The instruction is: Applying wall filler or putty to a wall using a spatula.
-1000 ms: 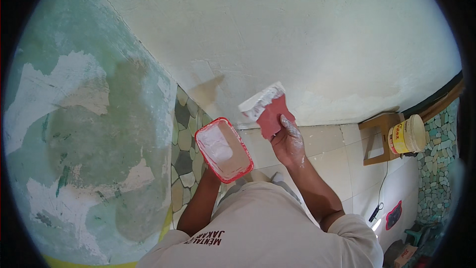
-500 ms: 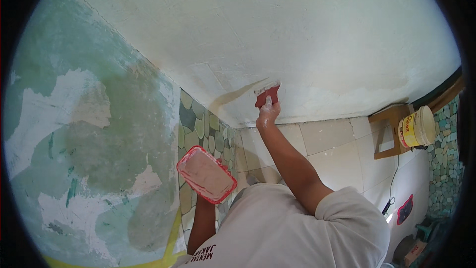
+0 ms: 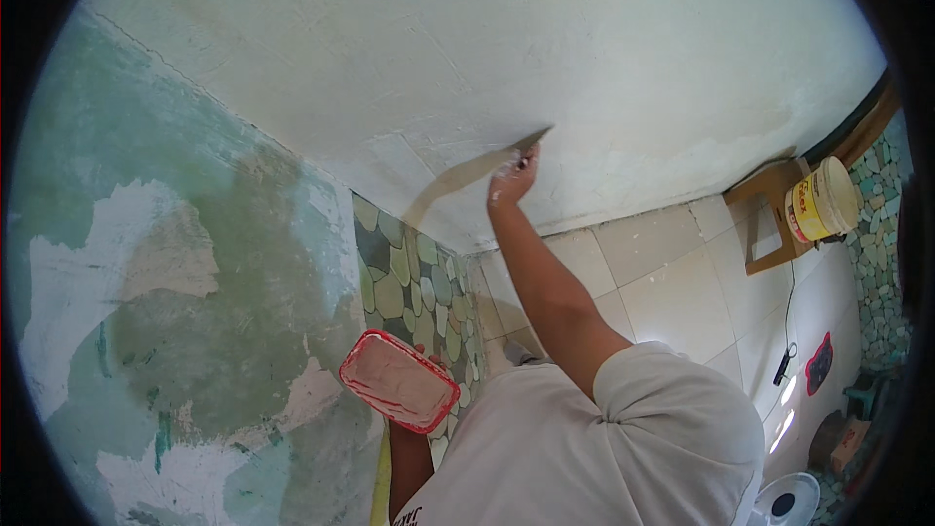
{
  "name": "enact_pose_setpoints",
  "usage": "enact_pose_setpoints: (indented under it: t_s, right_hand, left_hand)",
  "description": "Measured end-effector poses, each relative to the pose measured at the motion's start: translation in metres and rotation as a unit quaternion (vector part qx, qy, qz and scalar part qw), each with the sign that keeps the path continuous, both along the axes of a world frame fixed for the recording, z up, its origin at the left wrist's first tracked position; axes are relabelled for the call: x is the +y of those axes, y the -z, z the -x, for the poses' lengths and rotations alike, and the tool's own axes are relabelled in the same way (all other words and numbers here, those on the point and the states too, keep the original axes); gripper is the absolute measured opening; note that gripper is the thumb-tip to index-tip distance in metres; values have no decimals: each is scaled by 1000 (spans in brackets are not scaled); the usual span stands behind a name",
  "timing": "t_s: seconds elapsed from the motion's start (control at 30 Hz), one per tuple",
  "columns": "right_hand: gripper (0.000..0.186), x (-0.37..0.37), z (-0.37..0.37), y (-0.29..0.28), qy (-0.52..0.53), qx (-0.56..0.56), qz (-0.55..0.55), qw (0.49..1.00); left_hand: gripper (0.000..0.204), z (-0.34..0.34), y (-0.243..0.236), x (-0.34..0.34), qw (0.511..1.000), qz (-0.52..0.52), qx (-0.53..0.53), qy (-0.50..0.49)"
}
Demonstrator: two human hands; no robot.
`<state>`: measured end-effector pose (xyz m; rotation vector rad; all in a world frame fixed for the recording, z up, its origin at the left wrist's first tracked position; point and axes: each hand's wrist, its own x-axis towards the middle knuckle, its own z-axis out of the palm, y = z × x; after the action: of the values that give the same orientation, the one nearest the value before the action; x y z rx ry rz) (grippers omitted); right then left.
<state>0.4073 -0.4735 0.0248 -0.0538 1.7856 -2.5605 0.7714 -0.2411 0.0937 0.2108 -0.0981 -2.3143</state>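
My right hand point(image 3: 514, 175), smeared with white, grips a scraper point(image 3: 534, 138) at the pale plastered wall point(image 3: 633, 58), seen nearly edge-on with its shadow stretching down-left. My left hand point(image 3: 432, 360) holds a shallow red-rimmed tray point(image 3: 397, 379) from underneath, tilted beside the patchy green wall point(image 3: 146, 351); pinkish-looking paste coats its inside, and most of that hand is hidden by it.
A brown stool point(image 3: 765, 219) at the right carries a yellow-labelled bucket point(image 3: 818, 200). Tiled floor point(image 3: 662, 312) holds a cable point(image 3: 791, 312) and a dark red-edged object point(image 3: 818, 362). Stone tiling point(image 3: 404, 263) fills the corner; a round white object point(image 3: 785, 502) sits lower right.
My right hand has reached farther up onto the pale wall with the scraper, now turned edge-on. My left hand has moved the tray lower and leftward in view.
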Motion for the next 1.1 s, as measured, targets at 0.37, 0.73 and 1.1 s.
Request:
enact_pose_setpoints:
  t_s: [0.37,0.73,1.1]
  right_hand:
    - [52,-4,-132,-76,-171,86,-21,981]
    - [44,68,-34,13,-115,75,-2,991]
    - [43,79,44,-19,28,96,-38,994]
  left_hand:
    - [82,-12,10,-6,999,1,-43,0]
    - [79,16,-16,-12,998,23,33,39]
    - [85,43,-22,-17,996,36,-74,23]
